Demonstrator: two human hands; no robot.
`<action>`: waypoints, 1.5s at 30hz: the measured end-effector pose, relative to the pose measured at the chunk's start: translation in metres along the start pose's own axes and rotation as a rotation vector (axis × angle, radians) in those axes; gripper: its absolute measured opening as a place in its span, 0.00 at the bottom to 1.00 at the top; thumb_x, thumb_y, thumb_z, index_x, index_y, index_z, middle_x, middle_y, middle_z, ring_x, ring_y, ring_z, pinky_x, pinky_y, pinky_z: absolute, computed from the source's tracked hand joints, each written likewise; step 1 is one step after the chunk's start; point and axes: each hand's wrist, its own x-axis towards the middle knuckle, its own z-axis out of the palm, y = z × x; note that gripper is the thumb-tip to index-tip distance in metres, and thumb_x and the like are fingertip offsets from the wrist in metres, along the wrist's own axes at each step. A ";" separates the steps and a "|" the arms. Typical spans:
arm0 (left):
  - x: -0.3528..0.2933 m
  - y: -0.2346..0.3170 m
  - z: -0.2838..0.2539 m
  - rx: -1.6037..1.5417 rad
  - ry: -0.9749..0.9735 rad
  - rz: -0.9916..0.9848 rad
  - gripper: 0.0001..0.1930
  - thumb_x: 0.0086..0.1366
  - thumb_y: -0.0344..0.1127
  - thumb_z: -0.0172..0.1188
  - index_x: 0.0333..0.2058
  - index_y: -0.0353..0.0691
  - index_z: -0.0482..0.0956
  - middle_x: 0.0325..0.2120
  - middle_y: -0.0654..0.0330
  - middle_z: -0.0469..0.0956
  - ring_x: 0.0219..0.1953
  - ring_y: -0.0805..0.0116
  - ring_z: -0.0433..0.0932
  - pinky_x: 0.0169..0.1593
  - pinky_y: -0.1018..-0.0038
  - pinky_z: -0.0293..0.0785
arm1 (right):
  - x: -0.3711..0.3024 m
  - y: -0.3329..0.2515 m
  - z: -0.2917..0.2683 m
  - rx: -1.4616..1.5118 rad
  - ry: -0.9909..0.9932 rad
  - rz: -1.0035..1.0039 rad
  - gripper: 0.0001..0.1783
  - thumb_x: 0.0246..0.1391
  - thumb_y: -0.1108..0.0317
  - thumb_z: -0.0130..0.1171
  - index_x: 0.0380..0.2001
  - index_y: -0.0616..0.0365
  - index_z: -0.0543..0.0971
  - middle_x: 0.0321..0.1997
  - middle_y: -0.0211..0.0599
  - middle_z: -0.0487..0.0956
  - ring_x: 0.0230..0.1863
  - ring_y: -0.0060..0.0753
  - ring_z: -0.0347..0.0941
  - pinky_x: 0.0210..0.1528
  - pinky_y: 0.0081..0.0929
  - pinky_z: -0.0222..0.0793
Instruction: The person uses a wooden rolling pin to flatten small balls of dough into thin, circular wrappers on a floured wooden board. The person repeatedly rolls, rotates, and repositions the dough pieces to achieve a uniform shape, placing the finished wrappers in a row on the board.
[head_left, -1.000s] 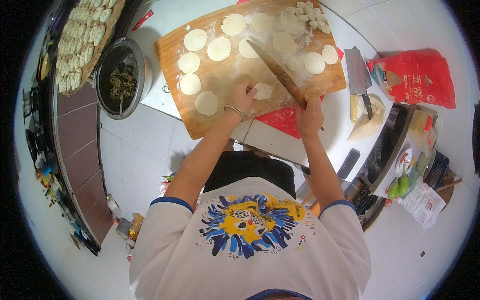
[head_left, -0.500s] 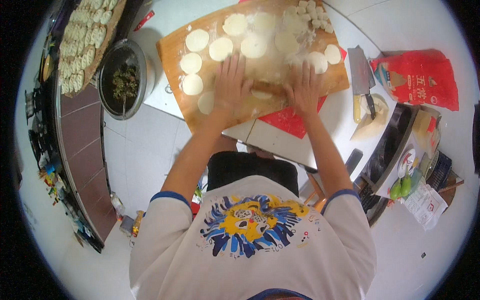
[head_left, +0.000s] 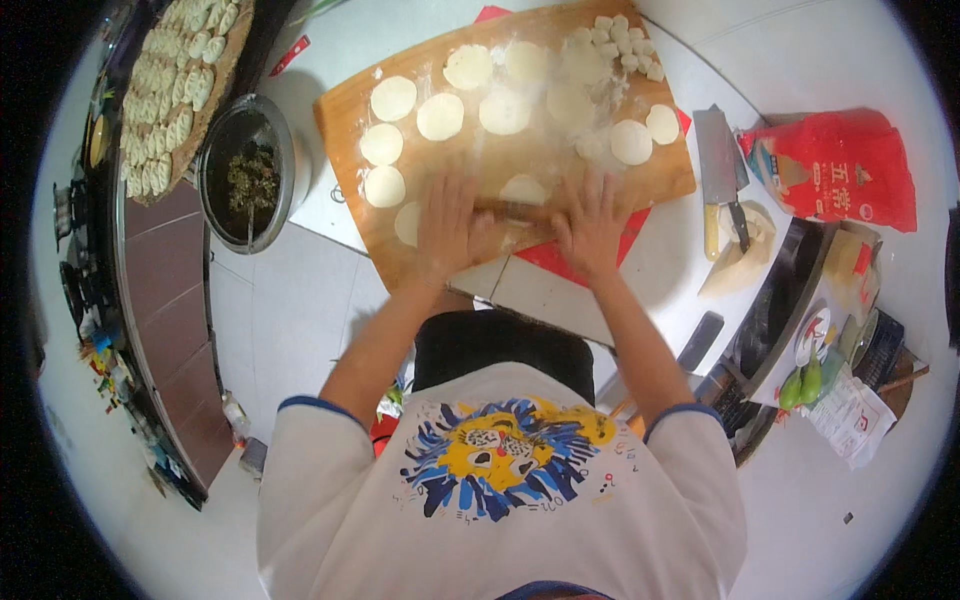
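A wooden rolling pin (head_left: 516, 211) lies across the near part of the floured wooden board (head_left: 350, 120). My left hand (head_left: 449, 222) rests flat on its left end with the fingers stretched forward, slightly blurred. On the other end my right hand (head_left: 592, 225) also lies flat, fingers spread. Just beyond the pin sits a thin dough round (head_left: 522, 188), its near edge against the pin. Several more dough wrappers (head_left: 440, 117) are spread over the board, one partly hidden beside my left hand. Small dough pieces (head_left: 622, 42) cluster at the far right corner.
At left, a bowl of dark chopped filling (head_left: 252, 185) holds a utensil, near a tray of shaped dumplings (head_left: 170, 95). Right of the board lie a cleaver (head_left: 717, 150), a dark-handled knife (head_left: 740, 225), a phone (head_left: 701, 340) and a red bag (head_left: 835, 170).
Both hands and the rolling pin have moved back toward me, uncovering the dough round beyond the pin. Both hands stay flat on it.
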 end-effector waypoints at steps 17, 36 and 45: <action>0.020 0.016 -0.013 -0.219 0.271 0.100 0.21 0.63 0.35 0.54 0.54 0.34 0.70 0.54 0.45 0.68 0.56 0.41 0.65 0.59 0.53 0.62 | -0.023 0.028 -0.006 0.232 0.011 0.073 0.22 0.47 0.64 0.65 0.46 0.54 0.72 0.44 0.41 0.74 0.42 0.48 0.73 0.42 0.41 0.70; 0.063 0.044 0.040 -0.171 -0.012 0.281 0.14 0.51 0.25 0.61 0.40 0.37 0.76 0.36 0.50 0.75 0.39 0.48 0.75 0.42 0.60 0.75 | -0.090 0.031 -0.010 0.548 0.243 0.374 0.14 0.55 0.65 0.61 0.42 0.59 0.73 0.38 0.45 0.72 0.37 0.47 0.71 0.39 0.37 0.68; 0.044 0.040 0.042 -1.094 0.017 -0.211 0.08 0.59 0.28 0.59 0.38 0.37 0.75 0.29 0.50 0.79 0.30 0.52 0.78 0.40 0.67 0.74 | -0.089 0.034 -0.011 0.584 0.231 0.432 0.14 0.56 0.65 0.61 0.42 0.59 0.74 0.37 0.44 0.72 0.37 0.45 0.72 0.40 0.35 0.69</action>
